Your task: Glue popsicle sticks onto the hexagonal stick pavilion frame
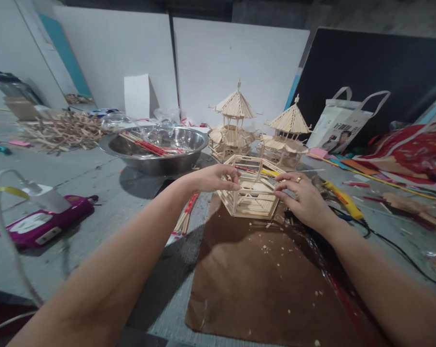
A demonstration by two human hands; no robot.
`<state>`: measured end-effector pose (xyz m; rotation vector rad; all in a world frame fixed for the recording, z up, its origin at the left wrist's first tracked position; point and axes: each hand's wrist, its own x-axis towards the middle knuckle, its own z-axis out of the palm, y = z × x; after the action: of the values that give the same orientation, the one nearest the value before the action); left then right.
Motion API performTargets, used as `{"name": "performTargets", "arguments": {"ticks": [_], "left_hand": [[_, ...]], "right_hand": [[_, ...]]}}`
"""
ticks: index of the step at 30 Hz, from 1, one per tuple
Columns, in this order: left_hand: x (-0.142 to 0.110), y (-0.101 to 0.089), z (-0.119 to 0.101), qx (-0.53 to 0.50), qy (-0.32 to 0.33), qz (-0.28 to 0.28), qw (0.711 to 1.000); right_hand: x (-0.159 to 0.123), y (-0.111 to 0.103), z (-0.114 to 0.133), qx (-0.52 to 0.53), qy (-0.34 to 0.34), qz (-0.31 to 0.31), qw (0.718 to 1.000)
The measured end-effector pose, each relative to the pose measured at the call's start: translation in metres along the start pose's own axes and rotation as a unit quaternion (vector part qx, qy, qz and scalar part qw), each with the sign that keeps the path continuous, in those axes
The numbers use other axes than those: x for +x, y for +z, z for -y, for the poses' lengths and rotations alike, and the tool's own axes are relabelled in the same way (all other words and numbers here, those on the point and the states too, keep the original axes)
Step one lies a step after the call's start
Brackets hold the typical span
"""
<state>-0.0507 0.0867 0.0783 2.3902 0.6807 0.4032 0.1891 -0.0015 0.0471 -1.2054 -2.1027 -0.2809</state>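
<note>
A six-sided frame [256, 211] built of thin wooden sticks sits at the far end of a brown board [254, 279]. Bent fingers and thumb of my left hand [221, 178] close on its upper left corner post. On the opposite side, my right hand [299, 195], with a ring on one finger, grips the upper right rail between thumb and fingers. Just behind stand two stick-built pavilion models, a taller one [236, 123] and a shorter one [290, 127], both with pointed roofs. Small wood scraps dot the board.
Left of the models is a steel basin [156, 159] with red-wrapped sticks. A stick pile [64, 130] and purple power strip [53, 219] lie further left. On the right are a yellow-handled tool [343, 198] with a black cord and a white bag [343, 120].
</note>
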Motion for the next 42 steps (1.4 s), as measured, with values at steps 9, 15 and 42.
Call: {"name": "performTargets", "arguments": {"ticks": [9, 15, 42], "left_hand": [[-0.002, -0.002, -0.006, 0.02, -0.029, 0.011, 0.999], [-0.003, -0.002, -0.006, 0.019, -0.022, 0.012, 0.999], [-0.002, -0.003, -0.011, 0.03, -0.048, 0.0, 0.998]], "right_hand": [[-0.001, 0.001, -0.002, 0.004, 0.003, 0.004, 1.0], [-0.001, 0.0, -0.002, 0.008, 0.0, 0.005, 1.0], [-0.001, -0.006, -0.031, 0.195, 0.097, 0.009, 0.976]]}}
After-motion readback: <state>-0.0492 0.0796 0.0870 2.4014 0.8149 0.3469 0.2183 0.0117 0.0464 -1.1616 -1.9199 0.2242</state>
